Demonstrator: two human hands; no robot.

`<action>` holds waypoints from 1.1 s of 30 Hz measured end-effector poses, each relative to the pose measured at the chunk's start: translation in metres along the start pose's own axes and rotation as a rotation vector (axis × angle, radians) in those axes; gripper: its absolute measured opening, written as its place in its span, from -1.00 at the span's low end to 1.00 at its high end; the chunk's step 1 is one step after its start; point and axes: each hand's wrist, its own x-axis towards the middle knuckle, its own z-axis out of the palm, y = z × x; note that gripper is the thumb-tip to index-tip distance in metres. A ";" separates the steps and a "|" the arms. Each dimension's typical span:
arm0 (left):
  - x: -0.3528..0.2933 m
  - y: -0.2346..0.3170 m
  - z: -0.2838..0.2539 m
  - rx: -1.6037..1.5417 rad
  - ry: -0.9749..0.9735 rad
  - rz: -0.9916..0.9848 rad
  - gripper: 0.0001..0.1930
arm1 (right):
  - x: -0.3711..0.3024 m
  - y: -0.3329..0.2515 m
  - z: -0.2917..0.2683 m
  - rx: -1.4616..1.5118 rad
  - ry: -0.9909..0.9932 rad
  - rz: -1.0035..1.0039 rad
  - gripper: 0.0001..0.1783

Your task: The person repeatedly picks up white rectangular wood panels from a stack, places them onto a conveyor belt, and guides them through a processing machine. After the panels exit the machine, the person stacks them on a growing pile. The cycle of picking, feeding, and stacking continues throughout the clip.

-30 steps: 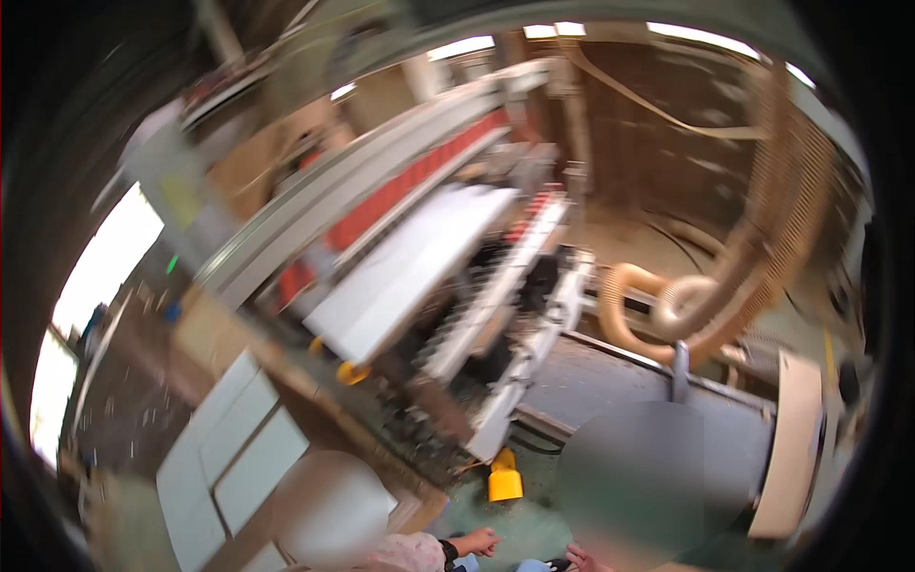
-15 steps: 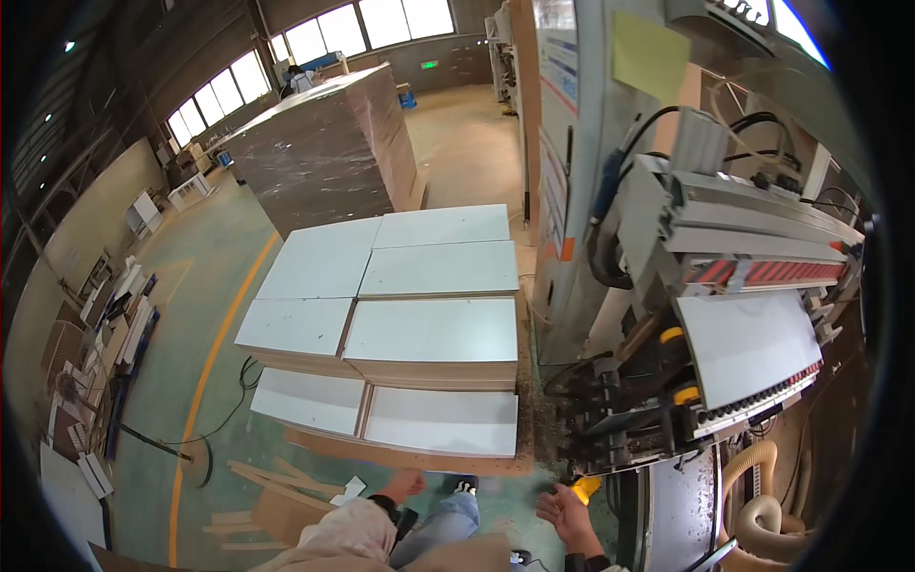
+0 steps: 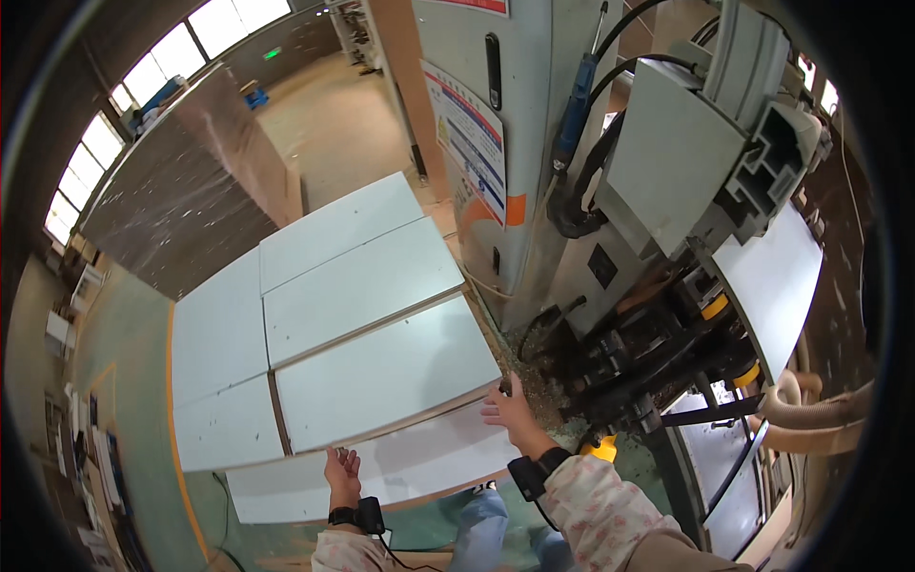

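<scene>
Head view: white panels [image 3: 381, 372] on green workshop floor [image 3: 124, 343].

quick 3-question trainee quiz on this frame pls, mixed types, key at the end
1. True or false: both hands rest on the near edge of a white panel.
2. Which hand is closer to the grey machine? A) left hand B) right hand
3. Fill in: sawdust lies between the panels and the ____.

Key: 1 true; 2 B; 3 machine
</scene>
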 end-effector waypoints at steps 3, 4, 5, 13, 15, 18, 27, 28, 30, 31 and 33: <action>0.029 0.009 0.012 -0.022 0.019 0.008 -0.63 | 0.035 0.008 0.022 -0.088 0.119 -0.045 -0.26; 0.036 0.011 0.015 -0.019 0.017 0.001 -0.64 | 0.043 0.013 0.026 -0.114 0.169 -0.058 -0.29; 0.030 0.015 0.022 0.022 0.075 -0.003 -0.69 | 0.048 0.014 0.029 -0.109 0.188 -0.058 -0.32; 0.033 0.015 0.034 0.067 0.185 -0.005 -0.79 | 0.073 0.036 0.023 -0.278 0.367 -0.242 -0.52; 0.030 0.013 0.040 0.097 0.168 -0.025 -0.81 | 0.084 0.055 0.015 -0.294 0.450 -0.319 -0.52; 0.046 -0.001 0.019 0.056 0.138 0.005 -0.81 | 0.078 0.049 0.021 -0.205 0.405 -0.281 -0.56; 0.028 0.004 0.021 -0.001 -0.025 -0.088 -0.78 | 0.037 0.059 0.011 0.630 0.140 -0.091 -0.76; 0.026 0.006 0.020 -0.002 -0.049 -0.070 -0.77 | 0.037 0.063 0.007 0.711 0.051 -0.032 -0.78; 0.025 0.005 0.007 -0.010 -0.094 -0.036 -0.75 | 0.026 0.050 0.011 0.755 -0.015 0.070 -0.81; 0.033 0.002 -0.007 0.044 -0.221 0.010 -0.72 | 0.017 0.029 0.019 0.758 -0.060 0.097 -0.80; 0.040 0.006 -0.023 0.320 -0.432 0.195 -0.72 | 0.024 0.026 0.012 0.683 -0.130 0.058 -0.77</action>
